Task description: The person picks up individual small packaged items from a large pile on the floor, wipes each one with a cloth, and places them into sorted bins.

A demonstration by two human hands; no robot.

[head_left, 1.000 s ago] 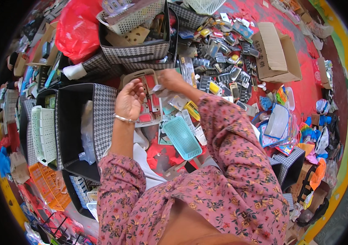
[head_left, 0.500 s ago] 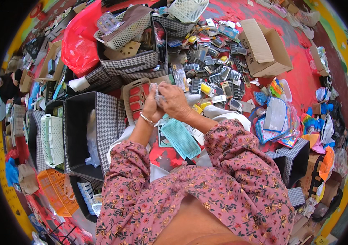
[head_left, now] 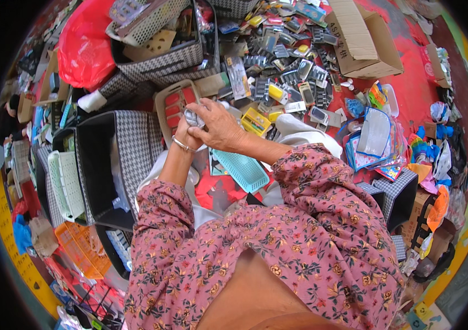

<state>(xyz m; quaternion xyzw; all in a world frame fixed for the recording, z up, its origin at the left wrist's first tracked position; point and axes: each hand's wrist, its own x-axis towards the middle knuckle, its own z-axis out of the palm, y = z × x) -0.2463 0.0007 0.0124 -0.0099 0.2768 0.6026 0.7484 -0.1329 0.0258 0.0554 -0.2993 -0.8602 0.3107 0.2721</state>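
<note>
Both my hands meet at the middle, around a small shiny silvery-grey bundle [head_left: 194, 117]; its exact kind I cannot make out. My left hand [head_left: 184, 135], with a bracelet at the wrist, grips it from below and the left. My right hand [head_left: 218, 125] lies over its right side, with fingers curled onto it. Just beyond them stands a beige basket [head_left: 159, 104] with several red packs [head_left: 173, 100] inside. Nearer to me, below the hands, is a turquoise plastic basket [head_left: 243, 171].
Several carded small goods [head_left: 286, 71] lie heaped on the red floor beyond. A cardboard box [head_left: 374, 52] stands at far right, houndstooth storage boxes [head_left: 137, 146] at left. Nearby are a red bag [head_left: 86, 47], an orange basket [head_left: 82, 250] and packaged cloths [head_left: 374, 143].
My hands have shifted slightly left, and the bundle looks more compact, its grey end on the right no longer showing. A yellow basket past my right hand now shows. The view has shifted.
</note>
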